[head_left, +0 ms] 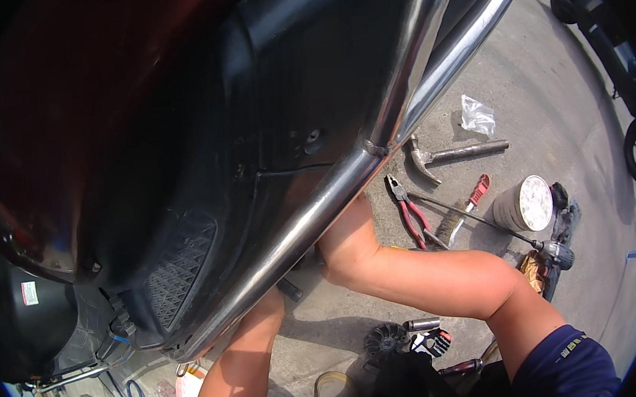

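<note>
Both my arms reach under a chrome tube (312, 220) that runs along the lower edge of a motor scooter's black side panel (329, 69). My right hand (349, 230) bends up behind the tube, and its fingers are hidden there. Farther left, my left hand (264, 307) goes under the same tube, showing only around the wrist. What either hand touches or holds is out of sight. A short dark cylindrical piece (289, 289) pokes out beside the left wrist.
Right of the scooter lie a claw hammer (469, 152), red-handled pliers (410, 217), a wire brush (464, 213), a long rod and a white tub (523, 205). A power tool (560, 254) is beside the tub. Nearer are a finned fan wheel (385, 339) and a metal cylinder (423, 325).
</note>
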Available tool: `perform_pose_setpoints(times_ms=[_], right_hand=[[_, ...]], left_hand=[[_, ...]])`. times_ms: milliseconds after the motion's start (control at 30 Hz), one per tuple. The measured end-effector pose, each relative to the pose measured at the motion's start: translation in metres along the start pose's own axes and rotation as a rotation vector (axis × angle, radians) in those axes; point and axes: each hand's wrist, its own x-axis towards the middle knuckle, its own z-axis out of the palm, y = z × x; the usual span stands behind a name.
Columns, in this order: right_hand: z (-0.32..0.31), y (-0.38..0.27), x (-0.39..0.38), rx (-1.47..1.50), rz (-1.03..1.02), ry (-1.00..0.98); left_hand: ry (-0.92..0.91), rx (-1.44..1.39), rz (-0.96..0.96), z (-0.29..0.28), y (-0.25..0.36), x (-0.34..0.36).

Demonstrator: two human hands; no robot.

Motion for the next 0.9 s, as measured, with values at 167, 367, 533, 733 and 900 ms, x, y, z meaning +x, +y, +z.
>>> perform_pose_setpoints(times_ms=[167, 367, 533, 733, 900], right_hand=[[0.002, -0.003, 0.0, -0.023, 0.09, 0.071], [0.004, 0.001, 0.003, 0.17, 0.278, 0.06], [0.001, 0.002, 0.006, 0.311, 0.285, -0.035], [0.01, 0.001, 0.002, 0.353, 0.271, 0.014], [0.017, -0.001, -0.002, 0.365, 0.239, 0.026]], left_hand=[[-0.122, 0.062, -0.032, -0.009, 0.0, 0.009], [-0.033, 0.249, 0.075, -0.018, -0.013, 0.019], [-0.145, 0.09, 0.034, -0.019, -0.005, 0.014], [-0.175, 0.058, -0.026, -0.021, 0.002, 0.01], [-0.179, 0.176, 0.02, -0.023, 0.003, 0.011]])
